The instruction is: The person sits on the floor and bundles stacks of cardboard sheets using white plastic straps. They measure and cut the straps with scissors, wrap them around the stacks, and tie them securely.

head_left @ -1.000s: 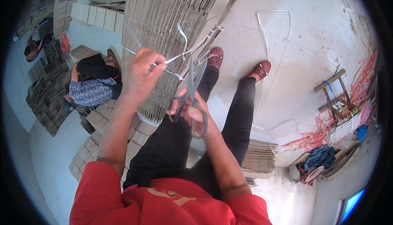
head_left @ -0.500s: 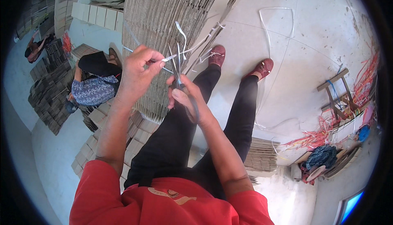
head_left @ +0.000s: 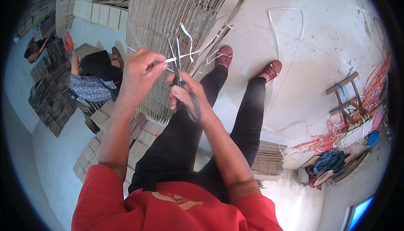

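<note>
My left hand (head_left: 142,73) pinches the end of a thin white strap (head_left: 192,54) between thumb and fingertips. The strap runs right to a knot where a loose tail curls upward. My right hand (head_left: 190,98) grips a pair of scissors (head_left: 177,60) with dark handles, blades pointing away from me. Those blades stand slightly apart and cross the strap close to my left fingertips; whether it is cut there I cannot tell. Under both hands leans a tall bundle of folded grey-brown cardboard (head_left: 172,16), with a pale blue band (head_left: 131,49) showing beside my left hand.
At left, a person in a blue patterned top (head_left: 90,89) sits among cardboard stacks (head_left: 52,92); another person (head_left: 35,48) is farther off. A small wooden stool (head_left: 343,84) and tangled red straps (head_left: 320,142) lie right. White strap (head_left: 275,29) loops across the floor past my shoes (head_left: 269,70).
The scissors have shifted left along the strap, closer to my left fingertips. My left hand has barely moved. The seated person has leaned a little to the left.
</note>
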`<state>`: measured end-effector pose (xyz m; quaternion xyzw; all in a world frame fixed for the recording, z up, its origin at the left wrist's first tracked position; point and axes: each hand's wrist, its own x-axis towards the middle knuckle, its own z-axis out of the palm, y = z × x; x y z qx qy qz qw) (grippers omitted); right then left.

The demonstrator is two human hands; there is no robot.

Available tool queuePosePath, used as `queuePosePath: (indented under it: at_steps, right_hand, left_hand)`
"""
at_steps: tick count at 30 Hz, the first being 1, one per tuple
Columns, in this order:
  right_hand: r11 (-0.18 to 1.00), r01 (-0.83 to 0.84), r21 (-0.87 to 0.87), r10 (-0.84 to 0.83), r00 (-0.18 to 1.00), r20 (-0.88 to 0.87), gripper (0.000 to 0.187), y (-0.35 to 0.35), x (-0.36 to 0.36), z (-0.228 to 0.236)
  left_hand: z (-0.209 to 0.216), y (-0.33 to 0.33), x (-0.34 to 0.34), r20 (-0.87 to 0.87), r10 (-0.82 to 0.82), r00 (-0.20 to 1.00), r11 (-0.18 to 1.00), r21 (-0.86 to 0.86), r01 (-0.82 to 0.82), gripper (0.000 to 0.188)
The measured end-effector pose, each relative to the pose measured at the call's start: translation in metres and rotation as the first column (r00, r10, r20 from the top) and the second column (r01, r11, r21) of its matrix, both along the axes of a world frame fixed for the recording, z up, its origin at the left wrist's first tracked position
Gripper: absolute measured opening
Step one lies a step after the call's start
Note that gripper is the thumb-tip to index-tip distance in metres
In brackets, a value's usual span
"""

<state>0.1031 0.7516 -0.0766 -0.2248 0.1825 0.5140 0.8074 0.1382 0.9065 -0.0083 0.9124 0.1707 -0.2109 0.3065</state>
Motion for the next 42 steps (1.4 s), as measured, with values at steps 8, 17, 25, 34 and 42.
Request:
queuePosePath:
  at_steps: [8,17,25,34,42]
  right_hand:
    - [0.999,0.039,-0.037,-0.041,0.999,-0.033,0.038,-0.008,-0.004,-0.007]
    - [0.999,0.012,-0.052,-0.012,1.0,-0.015,0.033,-0.006,0.003,-0.005]
    - [0.993,-0.004,-0.122,0.001,1.0,-0.023,0.028,-0.005,0.002,0.004]
    - [0.998,-0.034,-0.051,0.028,0.992,-0.12,0.03,-0.011,0.012,-0.004]
    - [0.403,0.339,-0.85,0.215,0.868,0.448,0.053,-0.092,0.012,-0.067]
  left_hand:
    - [-0.012,0.0,0.0,0.077,-0.135,0.988,0.99,-0.032,0.137,0.013]
    - [-0.012,-0.006,0.002,-0.015,-0.039,0.999,0.999,-0.005,0.039,0.011]
    - [-0.017,-0.007,0.002,0.034,-0.1,0.994,0.993,-0.052,0.102,0.008]
    - [-0.014,0.001,-0.008,-0.028,-0.218,0.975,0.966,-0.145,0.212,0.007]
    - [-0.011,-0.018,-0.005,0.208,-0.324,0.923,0.946,0.104,0.309,0.013]
